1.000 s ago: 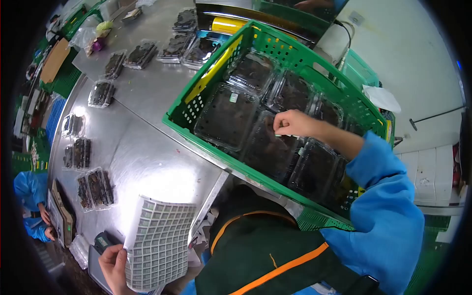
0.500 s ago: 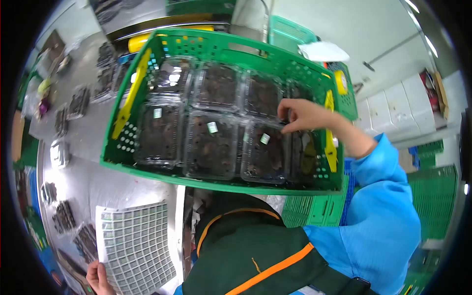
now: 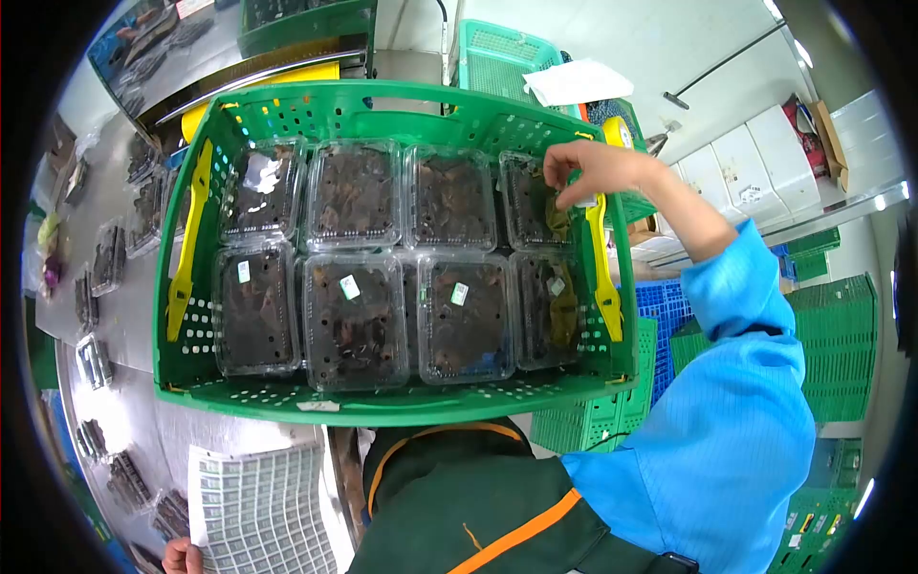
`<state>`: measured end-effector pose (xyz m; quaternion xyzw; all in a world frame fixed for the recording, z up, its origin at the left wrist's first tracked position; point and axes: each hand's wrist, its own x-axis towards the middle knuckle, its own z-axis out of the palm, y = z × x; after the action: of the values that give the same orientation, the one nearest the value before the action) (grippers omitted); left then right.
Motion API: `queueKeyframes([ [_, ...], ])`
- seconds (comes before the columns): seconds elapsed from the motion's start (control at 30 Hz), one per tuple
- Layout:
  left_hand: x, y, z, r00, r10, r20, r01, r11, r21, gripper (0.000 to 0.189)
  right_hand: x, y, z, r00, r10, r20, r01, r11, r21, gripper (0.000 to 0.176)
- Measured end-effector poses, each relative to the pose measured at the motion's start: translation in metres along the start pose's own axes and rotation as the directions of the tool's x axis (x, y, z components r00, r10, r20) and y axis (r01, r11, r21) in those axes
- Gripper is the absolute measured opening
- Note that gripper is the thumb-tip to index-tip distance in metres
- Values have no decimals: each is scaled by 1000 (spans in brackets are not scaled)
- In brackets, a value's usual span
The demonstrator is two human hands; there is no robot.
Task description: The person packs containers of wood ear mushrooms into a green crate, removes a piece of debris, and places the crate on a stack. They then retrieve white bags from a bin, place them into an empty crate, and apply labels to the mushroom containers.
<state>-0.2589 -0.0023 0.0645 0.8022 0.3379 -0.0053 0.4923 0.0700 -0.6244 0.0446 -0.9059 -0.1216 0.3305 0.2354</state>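
A green crate (image 3: 382, 409) holds two rows of clear lidded boxes with dark contents. My right hand (image 3: 598, 169) is over the back right box (image 3: 524, 206), thumb and fingers drawn together; a small pale patch shows by the thumb, too small to make out. Small labels sit on the front-row boxes, among them the front right box (image 3: 545, 320); none shows on the other back-row boxes. At the bottom left, my left hand (image 3: 182, 557) pinches the edge of a sheet of labels (image 3: 263, 497).
More packed boxes (image 3: 108, 258) lie on the metal table (image 3: 177, 416) at the left. Behind the crate is a pale green basket (image 3: 492, 57) with a white sheet (image 3: 579, 82) beside it. Stacked green crates (image 3: 827, 349) stand at the right.
My right hand has moved from the front right area to the back right box, uncovering the front right box's label. The crate appears lower and further left; my left hand still holds the sheet.
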Motion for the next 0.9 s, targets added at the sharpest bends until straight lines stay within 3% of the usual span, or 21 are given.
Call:
queueKeyframes([
  [0.07, 1, 7, -5, 995, -51, 81, 47, 997, 58, 10, 16, 9, -17, 999, -33, 43, 32, 999, 35, 24],
  [0.13, 2, 6, -9, 995, -32, 96, 24, 997, 77, 10, 30, 4, -26, 991, 53, 122, -36, 991, -130, 24],
  [0.27, -1, 29, -3, 991, -80, 103, 63, 985, 161, 10, 56, 19, -21, 984, 24, 175, 15, 975, -221, 28],
  [0.37, -3, 32, -9, 981, -152, 120, 124, 969, 214, 12, 65, 9, -11, 963, -58, 262, 146, 933, -328, 31],
  [0.43, -2, 46, -3, 957, -245, 154, 188, 931, 314, 13, 76, 19, -4, 910, -188, 370, 336, 856, -393, 34],
  [0.5, 0, 46, -3, 943, -268, 199, 201, 932, 302, 14, 85, 32, -1, 896, -133, 424, 326, 845, -424, 36],
  [0.57, 4, 62, 6, 924, -272, 267, 164, 916, 365, 16, 95, 53, 0, 903, -230, 363, 393, 782, -483, 36],
  [0.63, 7, 59, 6, 912, -282, 299, 165, 917, 363, 17, 95, 51, -6, 907, -226, 356, 389, 774, -499, 35],
  [0.7, 11, 64, 8, 898, -284, 336, 151, 916, 372, 17, 91, 50, -10, 919, -308, 247, 395, 711, -582, 38],
  [0.77, 12, 87, 25, 890, -281, 358, 81, 872, 483, 19, 84, 35, -14, 924, -291, 250, 382, 648, -659, 43],
  [0.83, 11, 107, 30, 848, -335, 411, 59, 830, 554, 19, 80, 8, -7, 955, -293, 47, 248, 699, -671, 49],
  [0.87, 5, 96, 23, 903, -178, 391, -85, 818, 569, 13, 81, -12, 1, 878, -476, -52, 334, 687, -646, 46],
  [0.9, -3, 82, 17, 932, -22, 361, -216, 768, 603, 8, 81, -50, 12, 864, -491, -107, 399, 799, -450, 40],
])
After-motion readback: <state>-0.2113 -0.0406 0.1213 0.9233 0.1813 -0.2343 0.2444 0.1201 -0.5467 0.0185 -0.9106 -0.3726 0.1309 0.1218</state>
